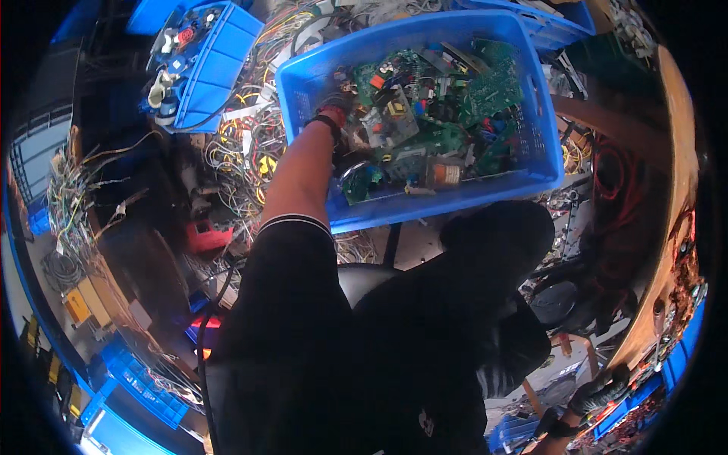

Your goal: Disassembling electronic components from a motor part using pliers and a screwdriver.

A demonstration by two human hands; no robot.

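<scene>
My left arm reaches forward into a large blue plastic crate (425, 205). My left hand (334, 110), in a dark glove with a red cuff and a black band at the wrist, is down at the crate's left side among green circuit boards (497, 87). Shadow and scrap hide its fingers, so any grip is unclear. Close to it lies a metal-framed board (394, 121) with electronic parts. At the lower right, my right hand (603, 390), also dark-gloved, rests by the edge of a wooden bench (641, 318). Its fingers look stretched out, with nothing visible in them.
Tangled cables (235, 152) lie left of and behind the crate. A smaller blue bin (212, 72) of mixed parts stands at the back left, and another blue crate (557, 26) at the back right. A red plastic piece (208, 236) lies left of my arm.
</scene>
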